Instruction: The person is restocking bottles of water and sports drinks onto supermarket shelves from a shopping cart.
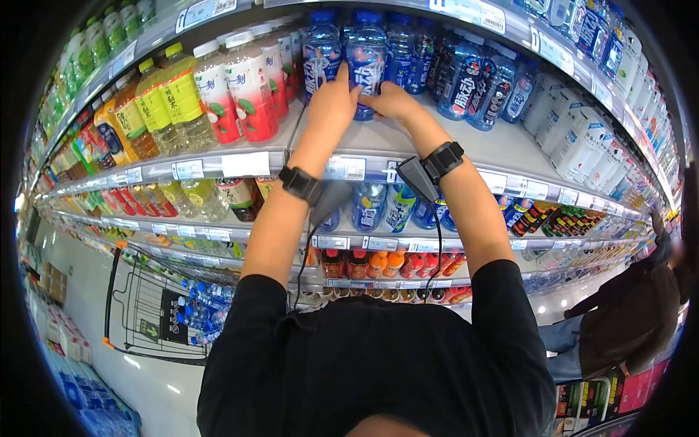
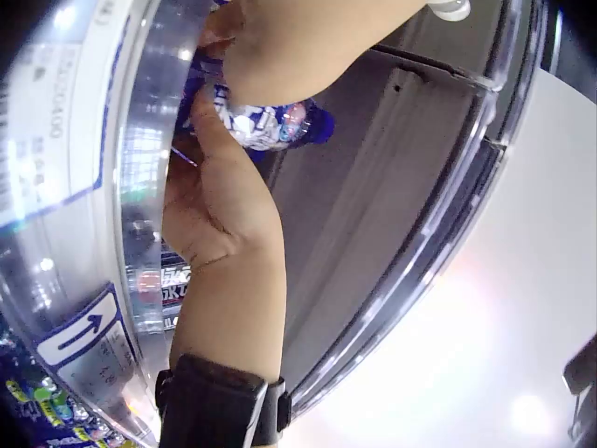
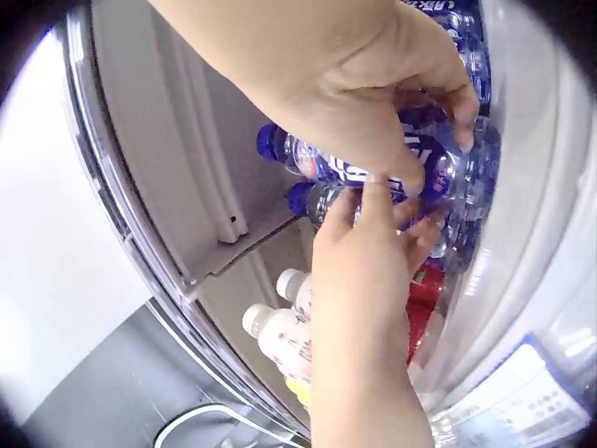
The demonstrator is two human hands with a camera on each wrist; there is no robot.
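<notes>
A blue-capped drink bottle (image 1: 366,62) stands upright at the front of the upper shelf, between both hands. The left hand (image 1: 335,105) holds its left side, a finger reaching up between it and the neighbouring blue bottle (image 1: 322,47). From the right, the right hand (image 1: 393,100) grips its lower part, thumb across the front. The right wrist view shows the right hand (image 3: 382,93) around the bottle (image 3: 326,166), with the left hand's fingers (image 3: 376,201) against it. In the left wrist view the bottle (image 2: 270,126) is partly covered by the left hand (image 2: 266,56).
Peach-and-white bottles (image 1: 247,87) stand left of the hands; more blue bottles (image 1: 462,84) are to the right. A price-tag rail (image 1: 349,167) runs beneath the forearms. A cart (image 1: 135,291) holding bottles is at lower left, and another person (image 1: 633,313) stands at right.
</notes>
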